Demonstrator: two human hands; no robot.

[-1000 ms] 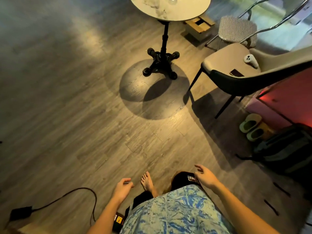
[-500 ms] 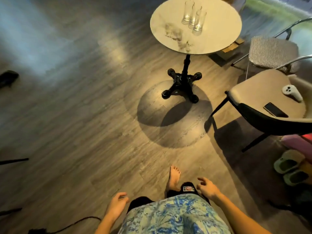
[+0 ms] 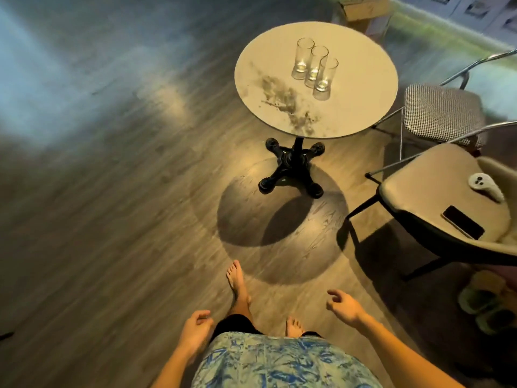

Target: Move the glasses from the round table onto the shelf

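Note:
Three tall clear glasses stand close together in a diagonal row on the round marble table (image 3: 361, 88): a far glass (image 3: 302, 58), a middle glass (image 3: 315, 67) and a near glass (image 3: 324, 79). The table rests on a black cast-iron pedestal (image 3: 292, 166). My left hand (image 3: 195, 330) hangs low by my hip, fingers loosely curled and holding nothing. My right hand (image 3: 342, 305) is also low, fingers apart and holding nothing. Both hands are far short of the table. No shelf is in view.
A beige chair (image 3: 436, 191) at the right carries a white controller (image 3: 485, 186) and a black phone (image 3: 463, 226). Behind it stands a checked folding chair (image 3: 442, 113). Green slippers (image 3: 484, 306) lie at the lower right. A cardboard box (image 3: 363, 9) sits beyond the table.
The view has moved closer to the table and tilted up, so all three glasses and the whole tabletop show. My feet have stepped forward; both hands stay low and hold nothing.

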